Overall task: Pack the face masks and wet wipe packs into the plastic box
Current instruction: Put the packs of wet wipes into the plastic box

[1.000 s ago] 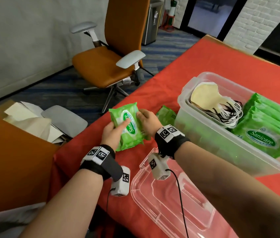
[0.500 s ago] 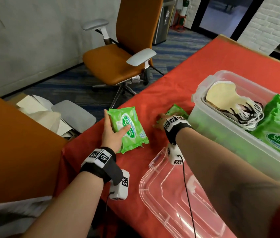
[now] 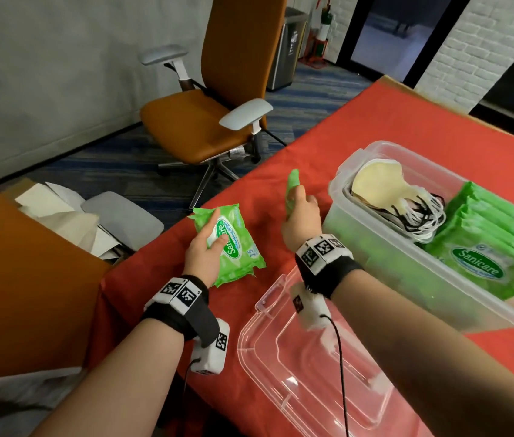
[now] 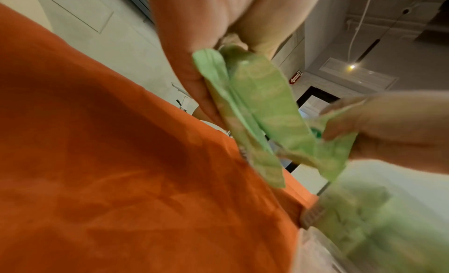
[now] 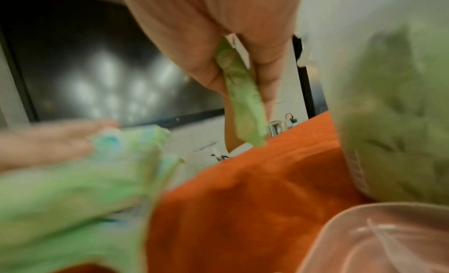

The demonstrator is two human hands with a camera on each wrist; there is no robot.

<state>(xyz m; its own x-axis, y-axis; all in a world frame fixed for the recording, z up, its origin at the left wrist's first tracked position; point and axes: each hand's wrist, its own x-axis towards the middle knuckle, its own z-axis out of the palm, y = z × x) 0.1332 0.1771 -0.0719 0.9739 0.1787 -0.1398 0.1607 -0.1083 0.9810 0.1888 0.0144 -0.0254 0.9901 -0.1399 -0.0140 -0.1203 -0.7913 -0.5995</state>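
My left hand (image 3: 208,247) grips a green Sanicare wet wipe pack (image 3: 233,244) just above the red tablecloth, thumb on its label; the same pack (image 4: 257,108) fills the left wrist view. To its right, my right hand (image 3: 299,212) pinches a second green wipe pack (image 3: 291,187) edge-on and upright, lifted off the cloth; in the right wrist view this pack (image 5: 243,100) hangs between thumb and fingers. The clear plastic box (image 3: 375,247) stands at the right. It holds a stack of cream face masks (image 3: 378,184) with looped ear straps and several green wipe packs (image 3: 485,247).
The box's clear lid (image 3: 306,367) lies upside down on the red table (image 3: 375,121) under my right forearm. An orange office chair (image 3: 211,99) stands on the floor beyond the table's left edge. Papers and a grey pad (image 3: 91,222) lie on the floor at the left.
My right hand let go of the first pack, reached right, took a second pack off the cloth and lifted it upright. My left hand kept the first pack.
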